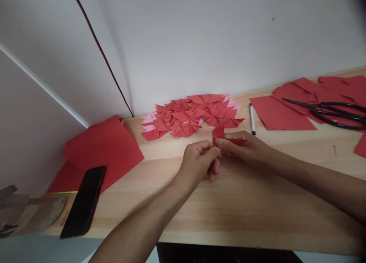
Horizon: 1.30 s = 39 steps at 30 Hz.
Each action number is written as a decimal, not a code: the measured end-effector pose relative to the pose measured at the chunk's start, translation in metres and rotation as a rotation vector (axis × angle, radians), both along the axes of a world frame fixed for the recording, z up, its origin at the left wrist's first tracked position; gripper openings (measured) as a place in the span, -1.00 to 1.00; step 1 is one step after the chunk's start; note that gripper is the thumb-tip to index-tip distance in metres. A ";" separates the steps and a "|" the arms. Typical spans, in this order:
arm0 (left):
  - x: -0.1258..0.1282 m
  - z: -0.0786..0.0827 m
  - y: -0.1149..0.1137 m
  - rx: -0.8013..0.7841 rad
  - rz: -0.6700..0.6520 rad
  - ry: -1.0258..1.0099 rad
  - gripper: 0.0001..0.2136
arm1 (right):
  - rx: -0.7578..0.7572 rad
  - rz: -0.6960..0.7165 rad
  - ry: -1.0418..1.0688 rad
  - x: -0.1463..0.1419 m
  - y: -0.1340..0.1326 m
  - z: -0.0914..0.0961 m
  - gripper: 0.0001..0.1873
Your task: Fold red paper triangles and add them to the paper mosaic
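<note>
Between my two hands is a small folded piece of red paper [219, 133], held above the wooden table. My left hand [201, 158] is closed, its thumb and forefinger pinching the paper's lower left edge. From the right, my right hand [243, 145] grips the same piece, thumb on top; part of the paper shows behind its fingers. Just beyond the hands lies a heap of folded red paper pieces [185, 116], with some pink ones [148, 122] among them. The fingers hide the lower part of the held paper.
Right of the heap lies a white marker [252, 119], then red paper sheets [288, 112] with black-handled scissors [337, 112] on them. At left, a dark phone [84, 202] overlaps larger red sheets [105, 152], near a clear container [34, 213]. A cable [100, 47] runs down the wall.
</note>
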<state>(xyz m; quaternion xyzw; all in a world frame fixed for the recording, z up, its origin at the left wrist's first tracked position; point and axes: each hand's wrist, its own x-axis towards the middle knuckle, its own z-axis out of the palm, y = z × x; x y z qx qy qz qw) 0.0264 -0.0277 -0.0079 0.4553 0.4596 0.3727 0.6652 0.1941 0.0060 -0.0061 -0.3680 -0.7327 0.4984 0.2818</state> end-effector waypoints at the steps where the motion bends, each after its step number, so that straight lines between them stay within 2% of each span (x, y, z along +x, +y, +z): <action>1: -0.001 0.000 0.001 0.003 0.004 0.000 -0.79 | 0.013 -0.017 -0.006 0.000 0.000 -0.001 -0.54; 6: -0.004 0.002 0.001 0.021 -0.031 0.007 -0.78 | 0.063 -0.082 -0.042 0.001 0.003 -0.003 -0.59; 12: -0.003 0.004 0.000 -0.002 -0.091 0.040 -0.85 | 0.034 0.063 0.068 0.004 0.009 -0.007 -0.66; 19: -0.004 0.004 0.001 -0.016 -0.112 0.002 -0.82 | 0.026 -0.016 0.026 0.004 0.009 -0.009 -0.52; 23: -0.004 0.003 0.001 -0.031 -0.133 0.017 -0.83 | -0.039 0.077 0.006 0.006 0.012 -0.006 -0.58; 25: -0.003 0.003 0.001 -0.038 -0.144 0.030 -0.83 | -0.020 0.120 0.011 0.006 0.013 -0.005 -0.57; 30: -0.002 0.004 0.001 -0.033 -0.154 0.054 -0.81 | 0.054 0.087 0.035 0.005 0.012 -0.005 -0.55; 35: -0.003 0.002 0.001 0.007 -0.120 0.038 -0.78 | -0.089 -0.019 -0.007 0.009 0.016 -0.009 -0.48; 37: -0.005 0.000 0.002 0.034 -0.075 0.032 -0.77 | -0.154 -0.016 -0.007 0.011 0.018 -0.010 -0.52; 39: -0.006 -0.002 0.002 0.068 -0.049 0.028 -0.76 | -0.153 0.027 -0.011 0.012 0.019 -0.009 -0.55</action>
